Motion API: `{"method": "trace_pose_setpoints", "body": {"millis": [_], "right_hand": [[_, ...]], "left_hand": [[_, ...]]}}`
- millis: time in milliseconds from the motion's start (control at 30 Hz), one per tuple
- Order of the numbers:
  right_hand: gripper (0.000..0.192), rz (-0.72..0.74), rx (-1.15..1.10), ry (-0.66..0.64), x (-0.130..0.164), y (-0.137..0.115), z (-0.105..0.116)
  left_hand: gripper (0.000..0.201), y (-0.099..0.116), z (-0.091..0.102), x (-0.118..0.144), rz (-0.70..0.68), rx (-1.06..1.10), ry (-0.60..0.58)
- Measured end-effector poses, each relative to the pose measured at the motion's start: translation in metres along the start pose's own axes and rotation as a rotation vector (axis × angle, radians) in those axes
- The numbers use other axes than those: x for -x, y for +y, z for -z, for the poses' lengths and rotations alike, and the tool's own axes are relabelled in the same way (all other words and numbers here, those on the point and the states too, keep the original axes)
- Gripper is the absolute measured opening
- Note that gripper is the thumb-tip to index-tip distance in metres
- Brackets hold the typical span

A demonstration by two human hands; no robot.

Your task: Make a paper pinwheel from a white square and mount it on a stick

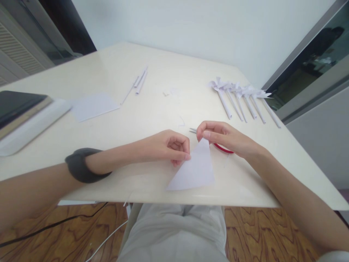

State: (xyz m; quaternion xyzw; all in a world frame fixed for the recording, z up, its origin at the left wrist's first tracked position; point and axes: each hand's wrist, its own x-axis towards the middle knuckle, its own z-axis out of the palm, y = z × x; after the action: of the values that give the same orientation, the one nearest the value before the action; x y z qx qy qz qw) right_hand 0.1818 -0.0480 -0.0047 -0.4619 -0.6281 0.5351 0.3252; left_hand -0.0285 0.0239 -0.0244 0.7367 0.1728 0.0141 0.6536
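Note:
A piece of white paper (196, 171), folded into a triangle, is held just above the near edge of the table. My left hand (176, 147) pinches its slanting left edge between thumb and curled fingers. At the top corner my right hand (222, 136) grips the paper between thumb and forefinger. Under and behind my right hand lies a pair of scissors (224, 149) with red handles; its blade tips stick out to the left and the rest is partly covered.
Several paper pinwheels on rolled sticks (225, 103) lie in a row at the right. Rolled paper tubes (141, 83), a stack of paper sheets (94, 105) and small scraps (170, 92) lie farther back. A dark tablet-like device (20, 109) sits at the left on the white table (174, 65).

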Motion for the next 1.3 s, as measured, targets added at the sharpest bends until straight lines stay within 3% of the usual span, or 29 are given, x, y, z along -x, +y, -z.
{"method": "trace_pose_setpoints", "body": {"millis": [167,333,533,733,967,1300], "right_hand": [[0.027,0.088,-0.153,0.049,0.000,-0.003,-0.002],[0.012,-0.018,-0.137,0.079,-0.001,0.000,-0.013],[0.012,-0.077,-0.160,0.119,-0.003,0.008,-0.018],[0.012,-0.083,-0.197,0.125,-0.004,0.005,-0.018],[0.016,-0.017,-0.233,0.210,-0.001,0.003,-0.003],[0.017,0.049,-0.278,0.303,0.009,-0.007,0.021]], "left_hand": [[0.015,0.002,0.000,0.000,-0.028,-0.001,0.084],[0.013,0.004,0.001,-0.001,-0.017,-0.009,0.132],[0.009,-0.003,0.003,-0.005,0.052,0.003,0.071],[0.008,-0.002,0.006,-0.003,0.058,-0.069,0.084],[0.009,0.002,0.013,0.000,0.010,-0.203,0.081],[0.008,0.007,0.017,0.001,0.036,-0.171,0.146]]}}
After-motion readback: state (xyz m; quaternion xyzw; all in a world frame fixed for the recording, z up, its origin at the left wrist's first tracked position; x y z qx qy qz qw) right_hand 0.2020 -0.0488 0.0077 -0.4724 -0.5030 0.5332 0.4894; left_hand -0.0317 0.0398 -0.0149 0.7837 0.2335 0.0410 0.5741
